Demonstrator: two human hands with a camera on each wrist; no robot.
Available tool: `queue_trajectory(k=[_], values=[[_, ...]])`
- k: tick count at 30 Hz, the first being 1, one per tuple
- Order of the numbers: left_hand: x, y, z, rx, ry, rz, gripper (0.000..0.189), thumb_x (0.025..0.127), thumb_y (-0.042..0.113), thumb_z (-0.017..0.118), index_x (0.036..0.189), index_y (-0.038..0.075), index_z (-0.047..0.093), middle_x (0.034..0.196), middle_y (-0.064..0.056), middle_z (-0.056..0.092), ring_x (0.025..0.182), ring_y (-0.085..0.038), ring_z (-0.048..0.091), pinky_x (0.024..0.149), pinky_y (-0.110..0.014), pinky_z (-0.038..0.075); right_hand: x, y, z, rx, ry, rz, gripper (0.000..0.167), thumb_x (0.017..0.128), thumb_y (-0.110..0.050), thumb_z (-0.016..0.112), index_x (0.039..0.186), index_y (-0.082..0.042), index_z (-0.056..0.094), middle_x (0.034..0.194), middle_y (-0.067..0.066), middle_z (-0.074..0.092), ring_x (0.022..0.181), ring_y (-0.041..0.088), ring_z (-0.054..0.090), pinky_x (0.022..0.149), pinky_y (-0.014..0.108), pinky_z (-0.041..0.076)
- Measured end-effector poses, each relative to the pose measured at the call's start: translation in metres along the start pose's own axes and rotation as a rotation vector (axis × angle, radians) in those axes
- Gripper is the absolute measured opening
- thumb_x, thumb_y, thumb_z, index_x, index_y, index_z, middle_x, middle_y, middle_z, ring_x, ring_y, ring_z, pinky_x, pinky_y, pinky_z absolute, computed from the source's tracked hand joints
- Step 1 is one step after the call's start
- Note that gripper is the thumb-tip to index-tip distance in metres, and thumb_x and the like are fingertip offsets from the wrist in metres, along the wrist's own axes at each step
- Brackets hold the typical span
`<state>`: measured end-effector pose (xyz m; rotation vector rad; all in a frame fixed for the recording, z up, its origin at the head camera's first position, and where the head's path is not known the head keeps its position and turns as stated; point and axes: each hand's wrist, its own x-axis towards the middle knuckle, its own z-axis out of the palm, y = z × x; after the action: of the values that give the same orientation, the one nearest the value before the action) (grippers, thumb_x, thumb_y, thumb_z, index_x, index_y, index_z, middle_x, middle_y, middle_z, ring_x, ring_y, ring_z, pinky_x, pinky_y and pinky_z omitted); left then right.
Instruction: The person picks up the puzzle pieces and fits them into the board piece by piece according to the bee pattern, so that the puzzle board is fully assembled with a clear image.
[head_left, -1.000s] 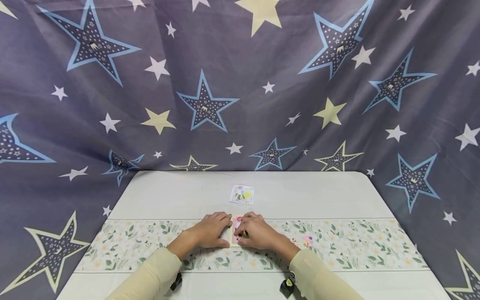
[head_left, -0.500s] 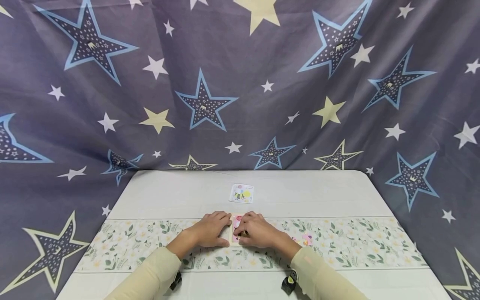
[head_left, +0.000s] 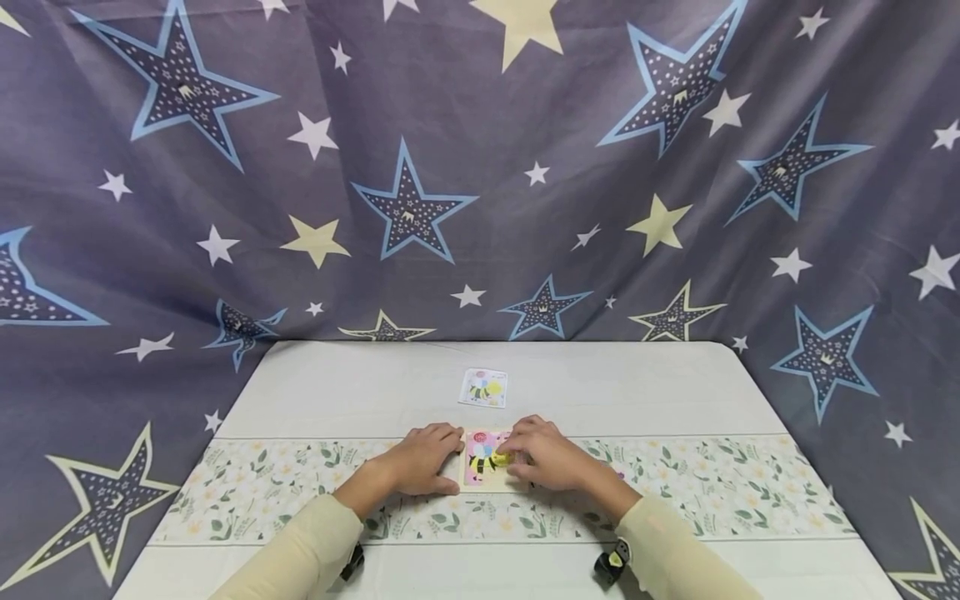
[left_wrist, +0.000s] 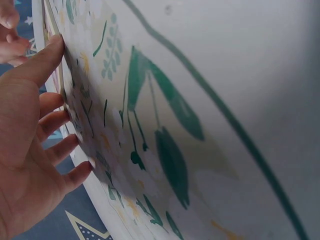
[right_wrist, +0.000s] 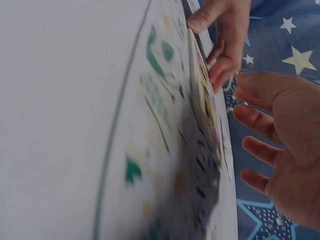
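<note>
A puzzle board (head_left: 495, 489) with a pale wooden rim lies at the table's middle; a bee picture (head_left: 483, 460) on pink shows on its left part. My left hand (head_left: 422, 462) rests at the board's left edge, thumb near the front corner and fingertips near the back one. In the left wrist view the left thumb (left_wrist: 42, 62) touches the edge. Over the board's right part hovers my right hand (head_left: 543, 454), hiding it in the head view. The right wrist view shows the right hand (right_wrist: 287, 142) with fingers loosely bent, apart, and nothing between them.
Behind the board lies a printed card (head_left: 483, 388) with the same bee picture. A small pink piece (head_left: 619, 475) peeks out past my right forearm. A floral runner (head_left: 720, 487) crosses the white table (head_left: 337, 387); a star-patterned curtain (head_left: 480, 208) hangs behind.
My right hand has moved right across the board, uncovering the bee's body and wings and now hiding most of the loose pink pieces. My left hand has stayed at the left edge.
</note>
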<state>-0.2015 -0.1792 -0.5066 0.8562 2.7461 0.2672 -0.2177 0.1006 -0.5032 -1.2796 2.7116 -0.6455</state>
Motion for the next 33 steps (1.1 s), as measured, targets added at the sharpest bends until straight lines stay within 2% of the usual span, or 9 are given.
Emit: queue_trajectory(k=[7, 14, 20, 27, 33], values=[[0.001, 0.000, 0.001, 0.004, 0.001, -0.006, 0.071, 0.090, 0.056, 0.071, 0.144, 0.014, 0.054, 0.159, -0.011, 0.043, 0.149, -0.033, 0.037, 0.119, -0.057, 0.034, -0.018, 0.016, -0.015, 0.035, 0.042, 0.008, 0.026, 0.095, -0.020, 0.071, 0.120, -0.016, 0.075, 0.111, -0.002, 0.072, 0.123, 0.029, 0.057, 0.107, 0.061, 0.042], [0.002, 0.000, 0.003, 0.008, 0.002, -0.006, 0.074, 0.090, 0.057, 0.071, 0.146, 0.013, 0.052, 0.159, -0.012, 0.043, 0.149, -0.034, 0.038, 0.119, -0.057, 0.034, -0.041, 0.034, -0.026, 0.064, 0.059, 0.085, 0.030, 0.095, -0.020, 0.071, 0.124, -0.015, 0.074, 0.114, -0.004, 0.071, 0.123, 0.027, 0.057, 0.107, 0.057, 0.044], [0.002, 0.000, 0.002, 0.007, 0.010, -0.004, 0.073, 0.089, 0.057, 0.071, 0.145, 0.013, 0.054, 0.159, -0.012, 0.043, 0.149, -0.034, 0.038, 0.119, -0.057, 0.035, -0.061, 0.046, -0.031, 0.063, 0.075, 0.133, 0.030, 0.094, -0.018, 0.073, 0.123, -0.014, 0.074, 0.115, -0.002, 0.071, 0.125, 0.031, 0.056, 0.106, 0.057, 0.045], [0.002, -0.001, 0.003, 0.011, 0.003, -0.007, 0.074, 0.089, 0.057, 0.071, 0.146, 0.013, 0.052, 0.159, -0.011, 0.043, 0.149, -0.033, 0.038, 0.119, -0.056, 0.035, -0.082, 0.057, -0.030, 0.024, 0.066, 0.127, 0.031, 0.091, -0.019, 0.074, 0.122, -0.015, 0.074, 0.115, -0.003, 0.072, 0.122, 0.032, 0.058, 0.103, 0.058, 0.047], [0.003, -0.001, 0.003, 0.009, 0.005, -0.003, 0.072, 0.089, 0.056, 0.071, 0.145, 0.014, 0.054, 0.158, -0.011, 0.044, 0.149, -0.033, 0.038, 0.119, -0.057, 0.036, -0.091, 0.059, -0.024, 0.049, 0.035, 0.124, 0.034, 0.088, -0.022, 0.079, 0.121, -0.018, 0.075, 0.115, -0.007, 0.071, 0.117, 0.024, 0.059, 0.102, 0.050, 0.049]])
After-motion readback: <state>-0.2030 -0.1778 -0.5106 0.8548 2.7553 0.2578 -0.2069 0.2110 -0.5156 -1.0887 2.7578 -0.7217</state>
